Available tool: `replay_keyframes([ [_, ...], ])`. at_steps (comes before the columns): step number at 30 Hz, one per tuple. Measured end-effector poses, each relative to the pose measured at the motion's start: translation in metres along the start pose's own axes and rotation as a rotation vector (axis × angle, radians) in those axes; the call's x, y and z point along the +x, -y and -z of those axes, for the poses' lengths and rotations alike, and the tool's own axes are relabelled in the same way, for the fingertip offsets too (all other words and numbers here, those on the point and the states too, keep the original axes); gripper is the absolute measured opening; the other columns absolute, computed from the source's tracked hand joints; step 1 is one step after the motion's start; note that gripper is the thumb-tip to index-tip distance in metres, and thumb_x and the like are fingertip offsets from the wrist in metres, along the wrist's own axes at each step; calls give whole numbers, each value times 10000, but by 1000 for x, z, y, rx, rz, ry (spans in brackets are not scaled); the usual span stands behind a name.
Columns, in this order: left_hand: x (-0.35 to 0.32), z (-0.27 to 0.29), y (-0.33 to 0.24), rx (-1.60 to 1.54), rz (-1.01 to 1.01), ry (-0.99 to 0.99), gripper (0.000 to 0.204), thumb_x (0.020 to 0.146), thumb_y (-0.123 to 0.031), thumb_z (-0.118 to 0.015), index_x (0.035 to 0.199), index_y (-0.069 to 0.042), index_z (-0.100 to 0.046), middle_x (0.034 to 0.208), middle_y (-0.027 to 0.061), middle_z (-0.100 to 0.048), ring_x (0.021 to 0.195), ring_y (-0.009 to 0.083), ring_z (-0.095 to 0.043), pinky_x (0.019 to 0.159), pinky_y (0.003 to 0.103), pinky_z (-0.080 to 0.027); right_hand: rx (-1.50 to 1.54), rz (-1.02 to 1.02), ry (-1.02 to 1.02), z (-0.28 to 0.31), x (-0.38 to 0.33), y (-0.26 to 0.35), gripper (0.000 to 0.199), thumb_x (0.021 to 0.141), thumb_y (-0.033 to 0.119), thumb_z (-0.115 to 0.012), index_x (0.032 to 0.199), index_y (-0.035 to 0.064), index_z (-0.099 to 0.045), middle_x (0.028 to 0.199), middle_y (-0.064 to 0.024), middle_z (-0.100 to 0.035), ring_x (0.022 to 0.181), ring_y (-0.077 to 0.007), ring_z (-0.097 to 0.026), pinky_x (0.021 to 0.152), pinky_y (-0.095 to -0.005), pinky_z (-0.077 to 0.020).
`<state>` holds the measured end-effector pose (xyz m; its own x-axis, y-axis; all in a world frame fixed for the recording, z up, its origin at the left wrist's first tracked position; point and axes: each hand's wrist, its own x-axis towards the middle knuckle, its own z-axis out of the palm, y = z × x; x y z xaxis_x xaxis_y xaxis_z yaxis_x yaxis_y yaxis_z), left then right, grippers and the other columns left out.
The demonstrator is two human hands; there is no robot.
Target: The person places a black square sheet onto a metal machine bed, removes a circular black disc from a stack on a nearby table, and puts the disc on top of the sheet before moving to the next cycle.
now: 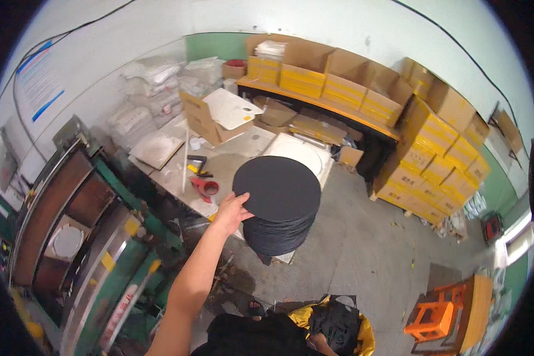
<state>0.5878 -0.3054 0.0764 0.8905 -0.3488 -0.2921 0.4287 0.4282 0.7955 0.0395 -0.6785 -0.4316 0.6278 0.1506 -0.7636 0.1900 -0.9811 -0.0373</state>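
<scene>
A tall stack of thin round black discs (279, 235) stands in the middle, beside the near end of the white work table. My left hand (234, 212) grips the left edge of the top black disc (277, 187), fingers closed on its rim. That disc lies flat over the stack; whether it is raised off it I cannot tell. Low in the picture, my right hand (320, 342) is partly visible beside a yellow bag (366, 338) with crumpled black material (336, 323) in it. The fingers of that hand are hidden.
On the table (231, 160) lie a red tape dispenser (206, 188) and an opened carton (204, 118). A green machine (95, 291) stands at left. Yellow-taped cartons (427, 178) are piled at right, with an orange stool (431, 319) nearer.
</scene>
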Motion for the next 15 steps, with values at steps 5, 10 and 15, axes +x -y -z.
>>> replay_keyframes([
  [5,-97,52,-10,233,-281,-118,418,985,-193,-549,1349,-17,-446,1188,117,-624,1045,219,-635,921,356,-507,1018,-25,-249,176,129,23,171,857,226,-626,873,56,-645,763,-106,-662,616,-262,-643,506,-417,-498],
  [10,-300,186,54,188,-271,-452,392,968,-234,-595,1288,-14,-541,1143,70,-654,1001,165,-637,860,319,-519,1557,-66,167,327,142,41,337,947,273,-555,1166,27,-482,1098,-125,-539,911,-287,-563,744,-435,-483],
  [15,-594,227,112,830,-307,-1817,311,928,-178,-585,1201,-30,-594,1049,190,-682,991,318,-670,847,382,-521,1044,-55,249,405,160,73,604,980,366,-549,1454,36,-371,1463,-131,-391,1258,-339,-470,1004,-488,-447],
])
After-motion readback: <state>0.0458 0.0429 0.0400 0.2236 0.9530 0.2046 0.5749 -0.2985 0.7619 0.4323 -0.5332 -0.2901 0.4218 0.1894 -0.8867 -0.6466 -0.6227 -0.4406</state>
